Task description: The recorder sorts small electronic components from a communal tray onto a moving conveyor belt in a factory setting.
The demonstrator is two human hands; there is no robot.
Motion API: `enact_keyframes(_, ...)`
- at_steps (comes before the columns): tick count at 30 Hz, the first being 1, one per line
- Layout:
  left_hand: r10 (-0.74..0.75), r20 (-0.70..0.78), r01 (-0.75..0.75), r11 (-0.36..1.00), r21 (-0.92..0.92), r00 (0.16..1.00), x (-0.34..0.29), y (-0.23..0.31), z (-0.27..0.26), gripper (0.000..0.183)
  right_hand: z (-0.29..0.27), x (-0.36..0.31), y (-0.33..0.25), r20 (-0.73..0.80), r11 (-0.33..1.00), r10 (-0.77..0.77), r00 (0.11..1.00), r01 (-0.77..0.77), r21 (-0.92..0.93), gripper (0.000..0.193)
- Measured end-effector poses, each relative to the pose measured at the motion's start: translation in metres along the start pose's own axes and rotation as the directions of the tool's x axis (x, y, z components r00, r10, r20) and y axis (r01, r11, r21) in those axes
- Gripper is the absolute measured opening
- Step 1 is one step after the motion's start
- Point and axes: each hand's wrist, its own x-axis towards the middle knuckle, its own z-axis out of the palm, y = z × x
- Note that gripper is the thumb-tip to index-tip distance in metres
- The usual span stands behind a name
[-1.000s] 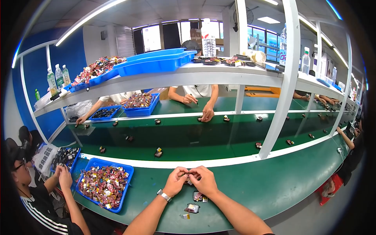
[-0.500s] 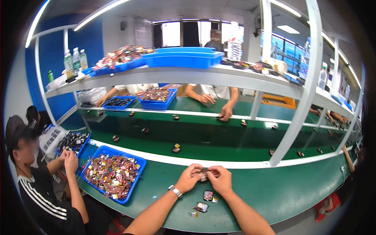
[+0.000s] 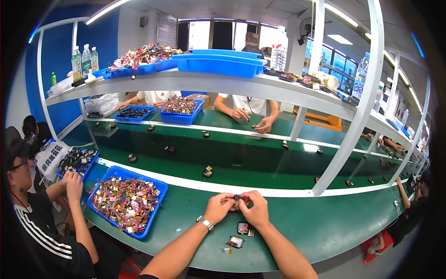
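Above the green worktop, my left hand (image 3: 218, 208) and my right hand (image 3: 255, 208) meet with fingers pinched on a small black electronic part (image 3: 237, 198). A pale piece shows under it, though the fingers hide most of the rest. Just below my hands on the worktop lies a small dark electronic assembly (image 3: 242, 227) with a reddish inside and a silver-yellow piece beside it. Closer to the edge is another black-framed assembly (image 3: 235, 242) with a pale top. A little silver-and-yellow piece (image 3: 227, 251) lies nearest to me.
A blue tray (image 3: 162, 189) heaped with reddish wired parts stands left. Beyond it a co-worker (image 3: 74, 186) handles parts by a tray of black pieces (image 3: 78, 160). Small assemblies sit along the green belt (image 3: 241, 162). A white post (image 3: 346, 135) and overhead shelf (image 3: 209, 85) stand ahead.
My view has shifted slightly, so the tray and worktop sit a little further left. Both hands stay together on the small black electronic part, with fingers slightly rearranged.
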Motion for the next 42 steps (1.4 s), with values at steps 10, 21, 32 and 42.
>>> enact_keyframes(10, 0.009, -0.070, -0.004, 0.997, 0.074, 0.998, -0.006, 0.005, 0.005, 0.020, 0.000, -0.003, -0.012, 0.053, 0.997, -0.044, 0.998, 0.047, -0.055, 0.013)
enact_keyframes(21, 0.046, -0.094, -0.034, 0.991, 0.130, 0.994, -0.006, 0.008, 0.005, 0.020, -0.001, -0.002, -0.015, 0.059, 0.992, -0.109, 0.992, 0.113, -0.059, 0.015)
enact_keyframes(32, 0.039, -0.098, -0.021, 0.984, 0.177, 0.994, -0.007, 0.009, 0.006, 0.017, 0.004, -0.007, -0.008, 0.097, 0.997, 0.052, 0.994, -0.046, -0.066, 0.022)
enact_keyframes(42, 0.035, -0.064, -0.023, 0.983, 0.182, 0.997, -0.007, 0.013, 0.003, 0.017, 0.002, -0.006, -0.007, 0.116, 0.999, 0.012, 0.993, -0.006, -0.050, 0.020)
